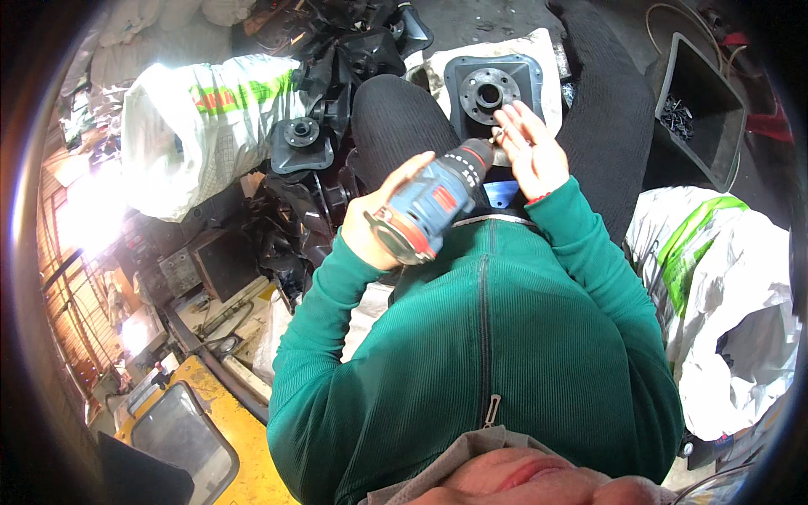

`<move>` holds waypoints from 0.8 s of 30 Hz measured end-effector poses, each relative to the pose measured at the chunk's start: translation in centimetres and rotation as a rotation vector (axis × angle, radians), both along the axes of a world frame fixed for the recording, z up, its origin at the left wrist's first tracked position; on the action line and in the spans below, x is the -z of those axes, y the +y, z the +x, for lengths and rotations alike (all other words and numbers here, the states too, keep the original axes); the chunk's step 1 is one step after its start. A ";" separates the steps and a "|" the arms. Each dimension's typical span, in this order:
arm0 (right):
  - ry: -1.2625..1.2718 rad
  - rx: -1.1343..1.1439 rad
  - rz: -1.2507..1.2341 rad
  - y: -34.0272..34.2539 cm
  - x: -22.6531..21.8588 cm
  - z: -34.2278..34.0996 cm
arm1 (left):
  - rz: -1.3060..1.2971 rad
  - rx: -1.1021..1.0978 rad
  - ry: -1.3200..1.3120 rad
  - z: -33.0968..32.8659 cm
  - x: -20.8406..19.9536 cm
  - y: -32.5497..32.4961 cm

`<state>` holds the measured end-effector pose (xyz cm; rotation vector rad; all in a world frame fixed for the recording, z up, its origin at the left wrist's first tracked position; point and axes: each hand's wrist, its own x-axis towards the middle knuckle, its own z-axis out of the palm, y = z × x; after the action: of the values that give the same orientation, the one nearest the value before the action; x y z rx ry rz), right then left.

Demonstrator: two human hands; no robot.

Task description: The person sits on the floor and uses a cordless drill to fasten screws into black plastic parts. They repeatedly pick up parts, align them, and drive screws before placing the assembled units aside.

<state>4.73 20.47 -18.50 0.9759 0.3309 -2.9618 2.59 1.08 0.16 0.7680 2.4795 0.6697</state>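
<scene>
My left hand (370,234) is wrapped round a blue cordless drill (427,209), whose chuck points up and right toward my other hand. Beside the chuck, my right hand (539,160) is turned palm up with its fingers stretched out. A small metal piece shows between the chuck and those fingers; whether it is a bit or a screw I cannot tell. Just beyond the fingers, between my knees, lies a dark grey square flanged part (532,74) with a round, holed hub. It rests on a whitish sack (549,50). The drill's handle is hidden.
Similar dark flanged parts (303,147) are heaped left of my knee, next to a white and green sack (215,101). A grey bin (711,126) at the right holds small dark fasteners. Another white sack (715,269) stands below it. Yellow machinery (244,446) is at lower left.
</scene>
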 end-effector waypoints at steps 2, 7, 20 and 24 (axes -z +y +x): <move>-0.093 0.004 0.124 1.5 2.7 0.2 | -0.130 0.129 0.189 -1.2 0.1 -0.1; -0.259 -0.129 0.690 2.5 3.3 -3.2 | -0.163 -0.199 -0.130 -3.3 1.2 -1.3; -0.228 -0.348 1.052 1.8 5.3 -6.7 | -0.468 0.256 -0.085 -9.5 3.0 1.3; -0.144 -0.253 0.828 1.4 6.5 -6.9 | -0.507 0.177 -0.229 -10.6 2.9 2.6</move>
<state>-2.19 21.91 -24.99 1.0545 1.6075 -2.4828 -8.05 3.66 -2.75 0.6574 2.1973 0.0493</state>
